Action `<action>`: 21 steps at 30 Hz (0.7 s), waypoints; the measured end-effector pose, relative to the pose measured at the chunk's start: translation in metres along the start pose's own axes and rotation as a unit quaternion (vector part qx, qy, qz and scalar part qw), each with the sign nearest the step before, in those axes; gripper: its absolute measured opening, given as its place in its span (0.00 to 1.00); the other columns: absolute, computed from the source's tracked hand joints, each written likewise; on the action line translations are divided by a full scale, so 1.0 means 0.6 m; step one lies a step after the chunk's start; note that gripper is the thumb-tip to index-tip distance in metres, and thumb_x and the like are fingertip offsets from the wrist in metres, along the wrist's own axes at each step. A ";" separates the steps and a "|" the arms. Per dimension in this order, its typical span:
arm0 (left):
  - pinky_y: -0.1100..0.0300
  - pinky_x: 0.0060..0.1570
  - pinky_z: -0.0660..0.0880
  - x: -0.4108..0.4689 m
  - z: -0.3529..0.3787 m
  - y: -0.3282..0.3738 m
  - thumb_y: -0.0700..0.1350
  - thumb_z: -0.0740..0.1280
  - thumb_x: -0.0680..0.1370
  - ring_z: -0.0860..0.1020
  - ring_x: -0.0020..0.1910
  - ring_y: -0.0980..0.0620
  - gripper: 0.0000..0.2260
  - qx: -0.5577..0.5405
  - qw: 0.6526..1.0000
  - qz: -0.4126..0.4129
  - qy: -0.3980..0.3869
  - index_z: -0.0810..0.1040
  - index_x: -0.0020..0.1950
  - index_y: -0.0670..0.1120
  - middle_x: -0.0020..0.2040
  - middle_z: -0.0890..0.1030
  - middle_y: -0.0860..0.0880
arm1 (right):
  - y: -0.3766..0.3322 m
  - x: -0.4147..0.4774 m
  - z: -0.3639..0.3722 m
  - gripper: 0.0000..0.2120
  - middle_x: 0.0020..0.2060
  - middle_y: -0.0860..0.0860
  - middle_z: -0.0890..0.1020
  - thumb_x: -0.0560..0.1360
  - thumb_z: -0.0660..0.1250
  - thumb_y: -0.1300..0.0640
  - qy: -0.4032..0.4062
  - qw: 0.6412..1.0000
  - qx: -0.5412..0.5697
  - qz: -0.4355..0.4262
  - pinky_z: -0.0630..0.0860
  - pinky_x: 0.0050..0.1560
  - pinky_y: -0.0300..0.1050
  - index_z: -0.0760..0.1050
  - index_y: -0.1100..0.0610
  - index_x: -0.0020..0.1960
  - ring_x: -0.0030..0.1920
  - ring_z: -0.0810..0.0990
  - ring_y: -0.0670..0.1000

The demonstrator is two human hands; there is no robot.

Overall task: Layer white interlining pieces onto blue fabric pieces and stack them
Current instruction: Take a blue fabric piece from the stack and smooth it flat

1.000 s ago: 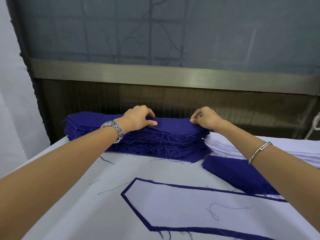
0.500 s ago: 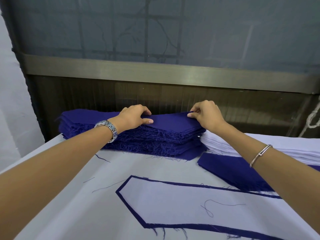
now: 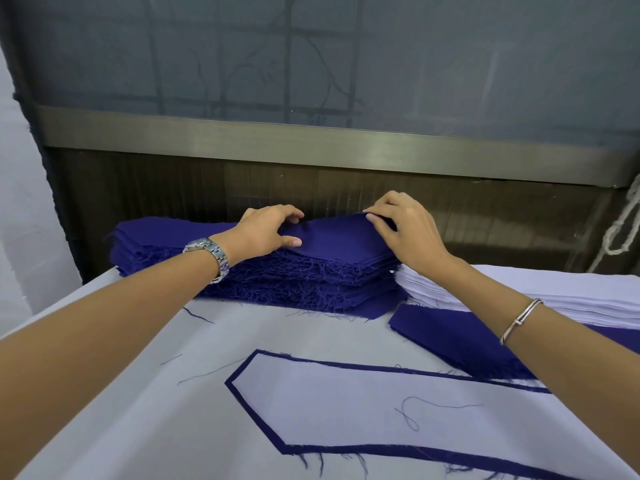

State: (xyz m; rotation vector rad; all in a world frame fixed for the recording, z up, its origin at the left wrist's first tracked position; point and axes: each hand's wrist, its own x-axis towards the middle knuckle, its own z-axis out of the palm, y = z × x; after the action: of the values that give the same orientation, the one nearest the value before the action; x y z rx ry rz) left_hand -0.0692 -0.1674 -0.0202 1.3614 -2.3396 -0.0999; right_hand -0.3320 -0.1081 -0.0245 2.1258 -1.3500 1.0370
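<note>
At a cutting-room surface (image 3: 131, 403), a worker reaches both arms to the pile of blue fabric pieces (image 3: 311, 282), which lies at 12 o'clock against the dark back wall. The pile's long axis runs from 9 o'clock to 3 o'clock, across the worker's reach.

The left hand (image 3: 266, 232), with a wristwatch (image 3: 211, 252) on its wrist, has its fingers curled over the far edge of the top blue piece (image 3: 332, 239) and its thumb flat on the cloth. The right hand (image 3: 407, 230), with a bangle (image 3: 519, 318) on its wrist, pinches the same piece at its 3 o'clock end, where the cloth rises in a low hump between the two hands. The grips sit at about the same reach, so neither hand is clearly nearer. The right hand holds the tapered end and the left holds near the middle, leaving the 9 o'clock half of the piece lying free on the pile.

The stack of white interlining pieces (image 3: 540, 299) sits at 2 o'clock, touching the blue pile's right end. A few loose blue pieces (image 3: 446, 337) lie just in front of it. A finished layered piece (image 3: 381, 410), white on blue, lies at 6 o'clock, on the same left-to-right axis.

The step appears to be peeling off a single blue piece. The next move would likely draw it toward 6 o'clock, and the frayed edges could drag a second piece along with it.
</note>
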 end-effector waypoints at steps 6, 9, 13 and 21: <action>0.58 0.69 0.68 -0.001 0.005 -0.001 0.40 0.74 0.75 0.72 0.67 0.52 0.27 -0.036 0.995 0.085 0.035 0.71 0.73 0.49 0.68 0.75 0.50 | -0.008 -0.015 0.002 0.07 0.44 0.53 0.85 0.77 0.72 0.59 0.008 0.993 0.108 0.041 0.69 0.44 0.28 0.83 0.60 0.53 0.40 0.76 0.41; 0.61 0.67 0.63 -0.003 0.006 -0.001 0.40 0.74 0.75 0.66 0.71 0.53 0.35 -0.030 0.992 0.111 0.057 0.63 0.78 0.51 0.75 0.66 0.51 | -0.007 -0.023 -0.001 0.06 0.44 0.50 0.84 0.76 0.72 0.63 0.009 0.994 0.110 0.009 0.68 0.44 0.25 0.84 0.61 0.53 0.39 0.74 0.34; 0.61 0.65 0.65 -0.001 0.003 -0.003 0.41 0.73 0.76 0.73 0.67 0.53 0.25 -0.012 0.992 0.120 0.039 0.72 0.72 0.50 0.67 0.77 0.51 | -0.004 -0.032 -0.009 0.07 0.43 0.45 0.80 0.76 0.72 0.66 0.006 0.994 0.109 -0.019 0.69 0.44 0.25 0.84 0.62 0.53 0.40 0.75 0.33; 0.56 0.60 0.73 -0.027 -0.011 -0.033 0.44 0.69 0.80 0.78 0.59 0.51 0.10 0.046 0.990 0.106 0.077 0.82 0.60 0.48 0.59 0.82 0.49 | 0.002 -0.042 -0.011 0.04 0.42 0.48 0.83 0.76 0.72 0.64 0.022 0.990 0.136 0.019 0.71 0.43 0.27 0.84 0.61 0.50 0.39 0.78 0.39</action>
State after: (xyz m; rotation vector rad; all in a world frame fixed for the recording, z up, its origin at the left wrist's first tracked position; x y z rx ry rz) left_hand -0.0437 -0.1629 -0.0247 1.1090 -2.3642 0.1729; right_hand -0.3421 -0.0895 -0.0397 2.2602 -1.2935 1.3438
